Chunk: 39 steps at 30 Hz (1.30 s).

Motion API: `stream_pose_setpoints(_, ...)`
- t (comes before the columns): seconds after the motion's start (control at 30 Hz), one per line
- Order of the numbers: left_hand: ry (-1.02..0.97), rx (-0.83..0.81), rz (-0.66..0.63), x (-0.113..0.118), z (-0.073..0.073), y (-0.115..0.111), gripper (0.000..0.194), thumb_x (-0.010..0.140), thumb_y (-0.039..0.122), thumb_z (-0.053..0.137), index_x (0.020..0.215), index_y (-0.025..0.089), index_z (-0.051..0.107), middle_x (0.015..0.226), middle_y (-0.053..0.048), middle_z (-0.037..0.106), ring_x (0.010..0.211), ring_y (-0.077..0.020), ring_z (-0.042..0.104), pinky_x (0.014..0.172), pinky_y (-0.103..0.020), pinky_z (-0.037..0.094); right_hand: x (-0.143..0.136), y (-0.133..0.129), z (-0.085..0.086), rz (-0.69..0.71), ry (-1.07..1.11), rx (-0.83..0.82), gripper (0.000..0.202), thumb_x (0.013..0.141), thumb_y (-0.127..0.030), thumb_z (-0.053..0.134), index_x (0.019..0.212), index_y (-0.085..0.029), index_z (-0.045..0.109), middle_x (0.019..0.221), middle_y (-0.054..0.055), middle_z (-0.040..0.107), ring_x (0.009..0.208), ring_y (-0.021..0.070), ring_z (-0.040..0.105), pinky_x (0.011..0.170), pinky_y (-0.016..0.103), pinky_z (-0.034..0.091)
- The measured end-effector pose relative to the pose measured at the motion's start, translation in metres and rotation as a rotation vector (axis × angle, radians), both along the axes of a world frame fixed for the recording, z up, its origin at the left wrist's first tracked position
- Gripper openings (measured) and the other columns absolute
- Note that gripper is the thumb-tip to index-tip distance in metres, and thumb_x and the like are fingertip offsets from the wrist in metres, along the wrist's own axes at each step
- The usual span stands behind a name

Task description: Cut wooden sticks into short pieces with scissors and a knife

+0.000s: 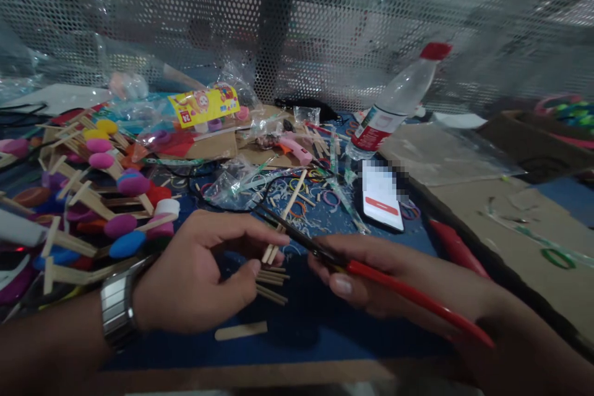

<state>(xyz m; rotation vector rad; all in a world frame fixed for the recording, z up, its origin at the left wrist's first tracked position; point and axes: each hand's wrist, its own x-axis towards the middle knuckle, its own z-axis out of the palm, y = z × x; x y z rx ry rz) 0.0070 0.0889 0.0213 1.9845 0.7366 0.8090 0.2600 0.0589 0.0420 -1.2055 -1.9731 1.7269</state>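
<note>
The left hand (195, 272), a metal-banded watch (118, 309) at its wrist, held thin wooden sticks (293, 199) at its fingertips. The right hand (394, 257) gripped a red-handled tool (366, 272), its dark blades crossing those sticks; contact could not be made out. Just below the left hand's grip showed short sticks (271, 279), and nearer the person lay a flat stick (241, 331). Left of that grip sprawled coloured pieces (132, 182); beyond the right hand's grip lay a phone (383, 210), with a bottle (390, 105) behind it.

A shiny silver band (117, 306) of flat metal links sits just behind the left hand (195, 272); the forearm (524, 328) behind the right hand (394, 257) is bare.
</note>
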Motion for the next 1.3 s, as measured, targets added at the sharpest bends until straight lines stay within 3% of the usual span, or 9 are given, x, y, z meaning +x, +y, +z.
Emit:
stream_pose_setpoints(0.2,0.011,0.202,-0.024,0.002,-0.002,-0.001,0.028,0.076,0.015,0.072,0.103,0.022,0.073,0.091,-0.004,0.081,0.074,-0.0174,0.077,0.063,-0.02,0.061,0.008,0.004,0.001,0.097,-0.006,-0.016,0.036,0.096,-0.054,0.053,0.085,-0.02,0.049,0.073,-0.005,0.041,0.059,0.0087,0.037,0.05,0.021,0.032)
stream_pose_setpoints(0.43,0.024,0.368,-0.069,0.002,-0.001,-0.002,0.022,0.08,0.017,0.074,0.101,0.024,0.071,0.09,-0.003,0.081,0.075,-0.0171,0.078,0.064,-0.021,0.061,0.013,0.006,0.0,0.149,0.033,-0.013,0.037,0.093,-0.055,0.056,0.083,-0.02,0.049,0.079,-0.002,0.043,0.071,0.013,0.041,0.063,0.025,0.037)
stream_pose_setpoints(0.93,-0.004,0.296,-0.196,0.002,-0.003,-0.005,0.031,0.08,0.011,0.068,0.105,0.029,0.067,0.088,0.0,0.081,0.074,-0.0167,0.077,0.067,-0.024,0.061,0.015,0.012,0.0,0.254,0.03,-0.014,0.051,0.087,-0.071,0.052,0.087,-0.019,0.051,0.08,-0.001,0.047,0.069,0.0138,0.043,0.061,0.026,0.038)
stream_pose_setpoints(1.3,-0.005,0.355,-0.137,0.003,0.0,-0.007,0.032,0.076,0.011,0.069,0.102,0.031,0.069,0.086,0.002,0.081,0.072,-0.0167,0.077,0.064,-0.021,0.06,0.011,0.011,-0.001,0.223,0.05,0.009,0.045,0.082,-0.061,0.064,0.087,-0.018,0.054,0.078,-0.001,0.05,0.066,0.0131,0.043,0.059,0.025,0.038)
